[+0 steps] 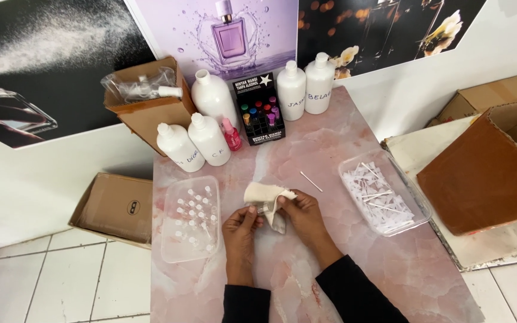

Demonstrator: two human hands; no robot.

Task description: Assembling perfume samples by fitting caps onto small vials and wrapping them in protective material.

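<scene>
Over the middle of a pink marble-patterned table (pixel 354 257), both my hands meet at a cream cloth (pixel 265 196). My left hand (pixel 240 226) pinches a small clear vial that is mostly wrapped in the cloth. My right hand (pixel 304 210) grips the cloth from the right side. To the left lies a clear plastic tray (pixel 170 246) holding several small clear vials. To the right, another clear tray (pixel 419 209) holds several white spray tubes. One loose white tube (pixel 310 181) lies on the table between them.
Several white plastic bottles (pixel 209 139) and a small pink bottle (pixel 231 135) stand at the table's back around a black display box of coloured vials (pixel 259 117). Cardboard boxes sit at the back left (pixel 151 110), on the floor at left (pixel 115 206) and at right (pixel 492 167).
</scene>
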